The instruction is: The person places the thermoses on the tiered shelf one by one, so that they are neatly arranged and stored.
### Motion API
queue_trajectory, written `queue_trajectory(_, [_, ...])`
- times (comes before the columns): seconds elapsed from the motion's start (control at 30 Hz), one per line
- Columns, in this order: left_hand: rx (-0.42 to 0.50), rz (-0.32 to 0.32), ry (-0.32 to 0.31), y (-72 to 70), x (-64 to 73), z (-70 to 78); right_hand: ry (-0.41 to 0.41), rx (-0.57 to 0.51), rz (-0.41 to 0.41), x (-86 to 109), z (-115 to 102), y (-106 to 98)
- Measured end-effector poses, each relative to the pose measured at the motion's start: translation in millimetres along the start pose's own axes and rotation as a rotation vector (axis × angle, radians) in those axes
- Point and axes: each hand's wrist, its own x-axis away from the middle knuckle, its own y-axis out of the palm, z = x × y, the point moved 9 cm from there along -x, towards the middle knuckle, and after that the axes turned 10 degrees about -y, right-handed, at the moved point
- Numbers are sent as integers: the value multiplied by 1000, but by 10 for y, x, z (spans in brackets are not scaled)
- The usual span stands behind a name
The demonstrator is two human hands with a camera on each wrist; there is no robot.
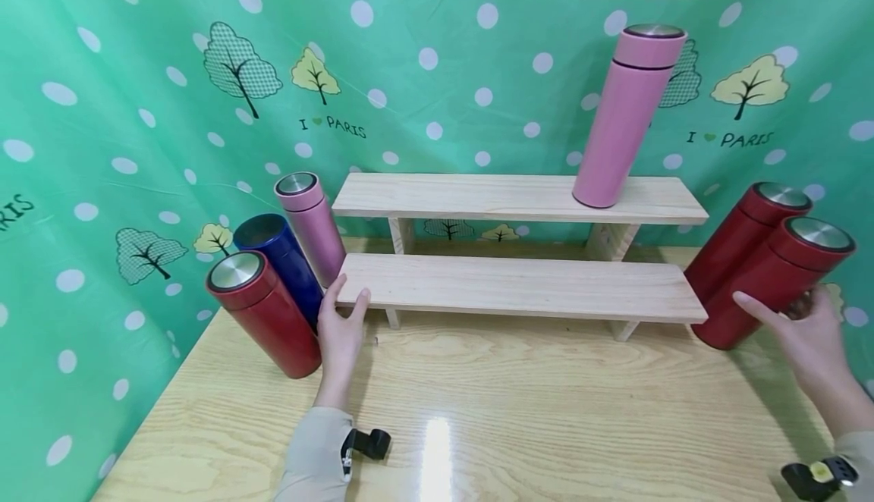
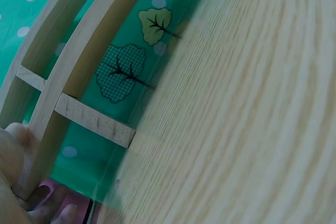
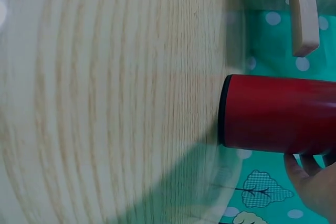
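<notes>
Starting on the far left, there's green dotted cloth (image 1: pixel 75 320) with little trees on it, and it runs across the whole back. At left of centre you get a trio of bottles: a red one (image 1: pixel 276 316) nearest, a dark blue one (image 1: pixel 285 259) behind it, then a small pink one (image 1: pixel 316 229) with a silvery lid.

Right beside those is the left hand (image 1: pixel 341 337), clamped on the left end of the lower wooden shelf (image 1: pixel 512 286). The left wrist view shows fingers wrapped round the board end. That shelf stretches across the middle of the frame, with the upper wooden shelf (image 1: pixel 464 195) behind and above it. A tall pink bottle (image 1: pixel 630 119) stands on the upper one toward its right end, top reaching the upper right of the frame.

Over at the right edge are two more red bottles: the back one (image 1: pixel 734 233) and the front one (image 1: pixel 771 282), just beside the shelf ends. The right hand (image 1: pixel 814 341), well apart from the left, grips the front one, thumb on the near side. Pale wood table (image 1: pixel 532 396) fills the bottom.
</notes>
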Motion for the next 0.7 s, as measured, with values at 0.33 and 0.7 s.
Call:
queue_trajectory(0.33, [-2,-8,-8,7,3,-1,85,44,16,69,-19,-59])
queue_trajectory(0.7, [4,-12,-8,5,17,12,-10,-31,76,68,-164,-192])
